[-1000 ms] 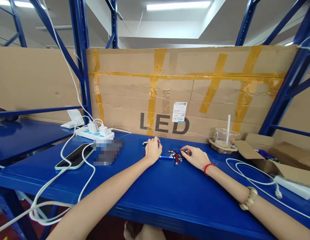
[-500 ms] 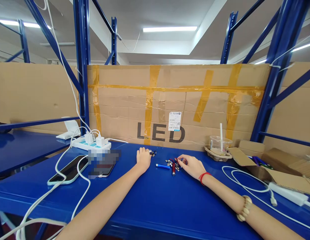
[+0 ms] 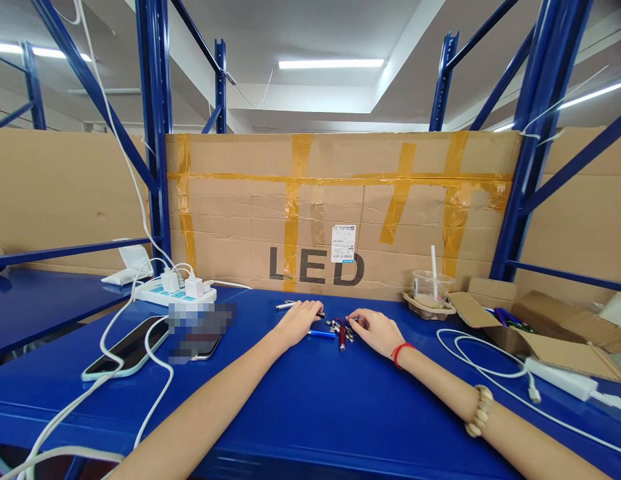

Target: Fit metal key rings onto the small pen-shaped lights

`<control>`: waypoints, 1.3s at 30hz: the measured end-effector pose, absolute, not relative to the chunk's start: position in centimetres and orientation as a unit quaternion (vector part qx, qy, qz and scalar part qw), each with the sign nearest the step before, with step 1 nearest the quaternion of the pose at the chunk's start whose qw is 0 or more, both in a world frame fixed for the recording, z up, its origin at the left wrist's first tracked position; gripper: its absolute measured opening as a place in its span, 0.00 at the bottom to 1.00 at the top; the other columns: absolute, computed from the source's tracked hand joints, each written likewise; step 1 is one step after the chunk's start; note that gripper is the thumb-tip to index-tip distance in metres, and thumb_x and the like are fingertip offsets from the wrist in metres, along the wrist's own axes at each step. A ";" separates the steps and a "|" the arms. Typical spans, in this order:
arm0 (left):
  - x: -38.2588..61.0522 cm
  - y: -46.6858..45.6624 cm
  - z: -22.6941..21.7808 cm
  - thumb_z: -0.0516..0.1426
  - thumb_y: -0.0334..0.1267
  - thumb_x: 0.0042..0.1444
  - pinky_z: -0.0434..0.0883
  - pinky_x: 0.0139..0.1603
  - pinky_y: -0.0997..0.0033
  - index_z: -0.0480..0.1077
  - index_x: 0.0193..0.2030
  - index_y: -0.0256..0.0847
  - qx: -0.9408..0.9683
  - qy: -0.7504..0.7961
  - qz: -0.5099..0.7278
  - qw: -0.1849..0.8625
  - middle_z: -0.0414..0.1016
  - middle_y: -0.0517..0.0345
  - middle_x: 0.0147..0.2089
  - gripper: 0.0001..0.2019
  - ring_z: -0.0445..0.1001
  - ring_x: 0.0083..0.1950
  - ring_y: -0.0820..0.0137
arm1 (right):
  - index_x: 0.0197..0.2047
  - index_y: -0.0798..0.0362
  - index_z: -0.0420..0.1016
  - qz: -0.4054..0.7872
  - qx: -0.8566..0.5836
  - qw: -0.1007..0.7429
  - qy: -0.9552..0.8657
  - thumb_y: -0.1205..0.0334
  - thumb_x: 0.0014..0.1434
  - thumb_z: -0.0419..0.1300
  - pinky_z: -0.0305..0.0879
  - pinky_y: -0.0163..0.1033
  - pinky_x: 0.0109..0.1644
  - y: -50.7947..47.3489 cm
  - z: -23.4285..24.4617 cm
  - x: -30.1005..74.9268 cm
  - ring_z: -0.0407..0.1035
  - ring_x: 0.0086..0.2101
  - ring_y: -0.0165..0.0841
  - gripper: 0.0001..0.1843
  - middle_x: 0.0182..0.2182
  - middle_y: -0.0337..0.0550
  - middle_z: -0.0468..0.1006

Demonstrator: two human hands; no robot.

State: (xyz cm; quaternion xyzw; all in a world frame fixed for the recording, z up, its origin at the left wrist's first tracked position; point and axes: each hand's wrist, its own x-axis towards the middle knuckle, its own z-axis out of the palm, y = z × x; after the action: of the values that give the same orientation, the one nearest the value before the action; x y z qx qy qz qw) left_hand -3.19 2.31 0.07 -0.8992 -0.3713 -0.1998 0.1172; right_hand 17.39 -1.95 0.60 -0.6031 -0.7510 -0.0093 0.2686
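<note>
Blue cylinder (image 3: 322, 334) (glossy, flat) just beside red cylinder (image 3: 343, 338).

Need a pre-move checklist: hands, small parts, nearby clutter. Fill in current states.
1. Right hand at the small metal pieces: ok, fingertips at the pile's right edge.
2. Right hand's grip: cannot tell, its fingers hide what is between them.
3. Left hand free of objects: cannot tell, a dark item shows by its fingertips.
4. Blue tube in view: ok, lying on the tabletop between the hands.
5. Red tube separate from the metal pieces: not ok, it lies among them.
6. Plastic cup apart from the hands: ok, upright to the right.
</note>
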 end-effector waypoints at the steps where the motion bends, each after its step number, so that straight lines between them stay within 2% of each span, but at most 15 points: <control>1: -3.1 2.3 0.1 0.45 0.33 0.60 0.56 0.42 0.70 0.59 0.41 0.38 -0.908 -0.347 -0.190 0.135 0.66 0.58 0.40 0.05 0.63 0.40 0.71 | 0.36 0.47 0.72 -0.010 -0.603 0.271 -0.751 0.55 0.55 0.48 0.51 0.32 0.28 -1.9 0.6 17.4 0.64 0.28 0.28 0.13 0.26 0.35 0.72; 5: -2.9 2.4 0.1 0.45 0.29 0.59 0.54 0.42 0.69 0.62 0.39 0.38 -0.913 -0.268 -0.170 0.254 0.64 0.56 0.38 0.07 0.61 0.40 0.69 | 0.36 0.46 0.72 -0.012 -0.602 0.270 -0.752 0.56 0.55 0.48 0.51 0.32 0.28 -1.9 0.5 17.5 0.64 0.28 0.28 0.13 0.26 0.35 0.72; 7: -2.9 2.4 0.1 0.44 0.28 0.59 0.54 0.43 0.70 0.62 0.40 0.38 -0.907 -0.257 -0.182 0.281 0.64 0.56 0.39 0.08 0.61 0.41 0.69 | 0.36 0.46 0.72 -0.013 -0.603 0.267 -0.751 0.56 0.55 0.48 0.51 0.32 0.28 -2.0 0.5 17.5 0.64 0.28 0.28 0.12 0.26 0.35 0.71; 11: -3.0 2.5 0.0 0.46 0.34 0.60 0.54 0.44 0.68 0.62 0.41 0.39 -0.899 -0.315 -0.207 0.223 0.66 0.57 0.40 0.07 0.62 0.42 0.69 | 0.37 0.46 0.72 -0.017 -0.606 0.263 -0.751 0.57 0.56 0.48 0.52 0.32 0.28 -2.0 0.6 17.5 0.63 0.29 0.28 0.12 0.27 0.35 0.71; 16: -3.1 2.2 0.2 0.45 0.41 0.60 0.58 0.43 0.67 0.63 0.41 0.37 -0.887 -0.396 -0.201 0.123 0.70 0.56 0.40 0.11 0.67 0.41 0.67 | 0.37 0.46 0.72 -0.016 -0.603 0.264 -0.753 0.57 0.55 0.48 0.53 0.32 0.29 -1.9 0.4 17.6 0.63 0.29 0.27 0.12 0.27 0.36 0.70; 20: -3.1 1.9 0.4 0.44 0.40 0.61 0.60 0.43 0.75 0.64 0.41 0.42 -0.896 -0.382 -0.208 0.092 0.70 0.63 0.42 0.11 0.67 0.42 0.74 | 0.37 0.46 0.72 -0.018 -0.598 0.272 -0.754 0.57 0.56 0.48 0.53 0.32 0.29 -1.6 0.2 17.8 0.63 0.29 0.27 0.13 0.28 0.36 0.71; 22: -3.3 2.0 0.4 0.42 0.37 0.62 0.59 0.45 0.76 0.64 0.42 0.44 -0.879 -0.408 -0.230 0.086 0.69 0.64 0.43 0.12 0.66 0.44 0.75 | 0.37 0.46 0.72 -0.015 -0.596 0.274 -0.755 0.57 0.55 0.48 0.53 0.32 0.29 -1.5 0.2 17.8 0.63 0.29 0.27 0.13 0.29 0.37 0.71; 27: -4.2 3.1 -0.3 0.41 0.27 0.59 0.57 0.46 0.65 0.63 0.46 0.39 -0.767 -0.563 -0.296 0.086 0.66 0.53 0.46 0.15 0.62 0.47 0.66 | 0.37 0.46 0.72 -0.014 -0.593 0.277 -0.756 0.57 0.55 0.48 0.53 0.32 0.29 -1.6 0.2 17.8 0.63 0.28 0.27 0.13 0.30 0.37 0.71; 31: -4.4 3.3 -0.7 0.46 0.32 0.57 0.56 0.46 0.62 0.67 0.42 0.38 -0.729 -0.615 -0.290 0.078 0.65 0.51 0.45 0.11 0.59 0.48 0.62 | 0.36 0.45 0.72 -0.016 -0.595 0.273 -0.756 0.57 0.56 0.48 0.53 0.32 0.29 -1.7 0.2 17.8 0.63 0.28 0.26 0.12 0.29 0.35 0.70; 36: -4.1 3.2 -0.7 0.45 0.31 0.58 0.53 0.50 0.62 0.63 0.48 0.35 -0.726 -0.629 -0.267 0.078 0.62 0.47 0.49 0.14 0.56 0.52 0.61 | 0.37 0.46 0.72 -0.013 -0.594 0.271 -0.757 0.58 0.55 0.48 0.53 0.32 0.28 -1.7 0.1 17.8 0.63 0.28 0.27 0.12 0.28 0.36 0.70; 39: -4.0 3.4 -0.8 0.46 0.31 0.57 0.54 0.49 0.61 0.64 0.47 0.32 -0.724 -0.640 -0.248 0.065 0.64 0.45 0.47 0.13 0.58 0.51 0.60 | 0.37 0.46 0.72 -0.015 -0.593 0.272 -0.757 0.58 0.55 0.48 0.53 0.32 0.29 -1.6 0.2 17.7 0.63 0.28 0.27 0.12 0.29 0.36 0.70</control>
State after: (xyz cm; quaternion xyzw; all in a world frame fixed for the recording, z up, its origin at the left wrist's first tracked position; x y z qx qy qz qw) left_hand -4.05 3.43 -0.83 -0.7241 -0.6402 -0.2481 0.0648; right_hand 17.70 -1.62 0.16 -0.5934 -0.7572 -0.0149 0.2725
